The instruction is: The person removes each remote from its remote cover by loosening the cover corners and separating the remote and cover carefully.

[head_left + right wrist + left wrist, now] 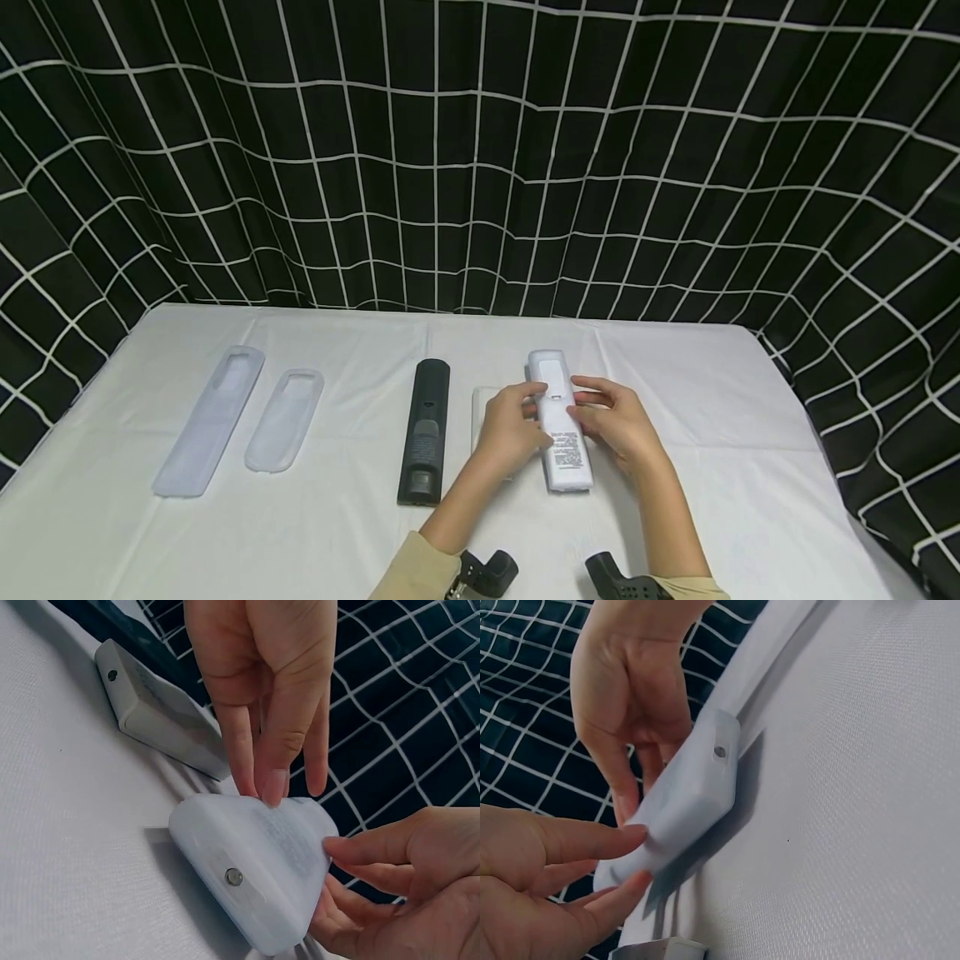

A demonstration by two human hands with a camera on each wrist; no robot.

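- Far left, a long cover [198, 442] and, just beside it, a shorter cover [281, 429] are lying flat on the white-clothed tabletop [750, 500], well apart from the handling.
- Further right, a dark remote [423, 433] is lying lengthwise; good handling is calling for elbows that are passing over it without nudging it.
- Partly hidden by the left arm and hand, a pale remote [482, 404] is lying near; whether anything is touching it, I cannot tell.
- The step in hand seems to be seating the translucent cover [214, 847] around the white remote [567, 450], which is lying between the two hands, printed side up, a shadow showing beneath it. Doing this well is probably meaning light, even pressure, working the soft rim along both long edges at once, and watching that the hole at the near end is sitting squarely and no fold is forming. Pressing harder on one side could be twisting the piece or letting the rim ride up.
- The left grip [508, 421] is pinching the remote's left edge: thumb and fingertips are standing slightly apart, with only that edge between them. A firm but gentle hold here is best steadying the piece.
- The right grip [618, 417] is pinching the right edge, thumb on the upper face and fingers curling underneath, parted only by the edge. Matching the left side's pressure is likely keeping the remote level.
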